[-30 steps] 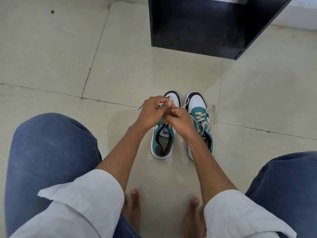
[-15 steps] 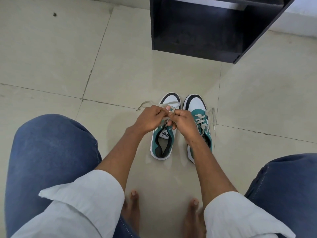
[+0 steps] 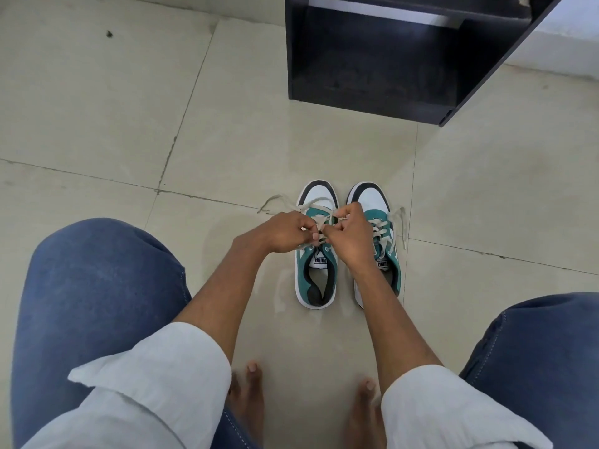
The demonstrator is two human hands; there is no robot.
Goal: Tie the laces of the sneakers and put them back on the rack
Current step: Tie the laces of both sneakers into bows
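Two teal, white and black sneakers stand side by side on the floor, toes pointing away from me. My left hand point(image 3: 285, 230) and my right hand point(image 3: 348, 233) meet over the left sneaker point(image 3: 316, 280), each pinching its beige lace point(image 3: 319, 218). A loose lace end point(image 3: 275, 202) trails to the left on the floor. The right sneaker point(image 3: 372, 202) is partly hidden by my right wrist; its lace point(image 3: 400, 222) hangs loose off its right side. The black rack point(image 3: 389, 59) stands beyond the sneakers.
Beige floor tiles point(image 3: 129, 108) spread all around. My knees in blue jeans point(image 3: 97, 286) frame the view on both sides. My bare toes point(image 3: 252, 377) are near the bottom centre. A white wall base point(image 3: 567, 37) runs at the top right.
Both hands have drawn slightly apart and lowered over the left sneaker, pulling the lace out sideways. The camera has tilted, so the rack shows more.
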